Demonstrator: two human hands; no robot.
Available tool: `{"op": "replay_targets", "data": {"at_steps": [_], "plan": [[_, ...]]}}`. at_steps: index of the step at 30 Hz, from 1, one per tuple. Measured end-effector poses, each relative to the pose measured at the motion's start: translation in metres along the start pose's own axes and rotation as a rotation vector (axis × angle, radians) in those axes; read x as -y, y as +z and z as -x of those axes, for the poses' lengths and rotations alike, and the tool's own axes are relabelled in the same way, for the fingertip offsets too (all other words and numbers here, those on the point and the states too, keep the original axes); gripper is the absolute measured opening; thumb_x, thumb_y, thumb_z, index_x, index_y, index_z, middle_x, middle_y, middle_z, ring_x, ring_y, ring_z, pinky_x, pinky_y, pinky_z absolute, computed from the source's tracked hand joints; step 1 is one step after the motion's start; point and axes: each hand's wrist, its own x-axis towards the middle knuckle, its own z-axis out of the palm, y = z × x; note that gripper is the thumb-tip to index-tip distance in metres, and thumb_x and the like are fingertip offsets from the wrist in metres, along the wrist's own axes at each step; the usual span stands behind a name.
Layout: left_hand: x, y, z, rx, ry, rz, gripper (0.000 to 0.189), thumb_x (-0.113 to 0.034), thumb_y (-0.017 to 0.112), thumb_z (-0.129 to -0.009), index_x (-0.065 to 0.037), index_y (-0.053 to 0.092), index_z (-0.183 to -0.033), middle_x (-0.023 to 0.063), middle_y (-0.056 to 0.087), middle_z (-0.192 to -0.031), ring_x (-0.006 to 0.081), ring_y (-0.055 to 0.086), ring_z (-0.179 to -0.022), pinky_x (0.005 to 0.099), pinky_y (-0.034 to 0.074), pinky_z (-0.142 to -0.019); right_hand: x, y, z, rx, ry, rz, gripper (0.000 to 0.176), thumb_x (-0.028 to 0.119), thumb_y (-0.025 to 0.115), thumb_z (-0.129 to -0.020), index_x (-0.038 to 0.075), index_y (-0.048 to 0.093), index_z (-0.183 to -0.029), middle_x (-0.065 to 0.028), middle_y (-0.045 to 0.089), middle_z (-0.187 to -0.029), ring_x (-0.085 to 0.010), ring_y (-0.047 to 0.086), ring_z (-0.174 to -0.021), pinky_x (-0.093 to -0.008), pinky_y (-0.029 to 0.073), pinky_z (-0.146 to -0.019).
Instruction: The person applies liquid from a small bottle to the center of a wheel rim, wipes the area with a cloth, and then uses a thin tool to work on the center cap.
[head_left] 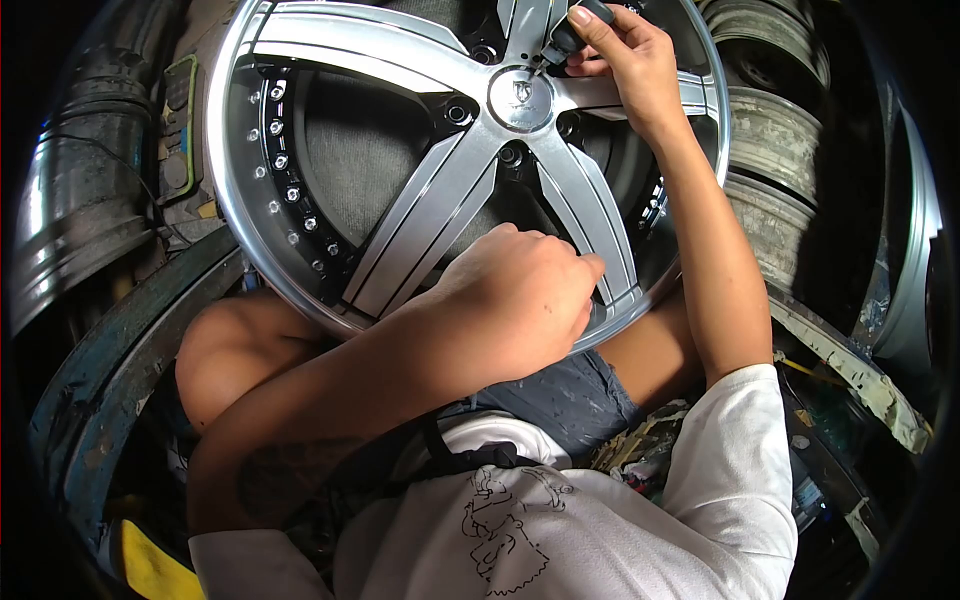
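Note:
A silver alloy wheel (410,228) with several spokes and a polished rim lies face up before my lap. At its hub sits a round center cap (522,98) with an emblem. My right hand (630,58) is closed round a black-handled screwdriver (566,42), its thin tip at the cap's upper right edge. My left hand (525,295) is a fist over the wheel's near part, by the lower right spoke. Its curled fingers face away from me, so whatever they may hold is hidden.
On the right stand several worn wheel rims (770,130) in a stack. A shiny metal cylinder-like rim (80,190) is at the left. Dark curved panels (120,340) surround my seat. A yellow piece (155,562) lies at the lower left.

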Motion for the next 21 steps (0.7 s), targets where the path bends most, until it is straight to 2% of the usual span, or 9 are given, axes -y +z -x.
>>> {"op": "replay_targets", "data": {"at_steps": [21], "plan": [[0.0011, 0.0002, 0.0007, -0.008, 0.002, 0.023, 0.019, -0.017, 0.064, -0.093, -0.001, 0.068, -0.102, 0.0191, 0.073, -0.093, 0.0380, 0.071, -0.090, 0.0488, 0.055, -0.084, -0.0001, 0.0010, 0.0024, -0.015, -0.022, -0.019, 0.020, 0.020, 0.072, -0.098, 0.002, 0.070, -0.104, -0.0013, 0.070, -0.080, -0.0060, 0.064, -0.063, -0.0197, 0.052, -0.058]]}}
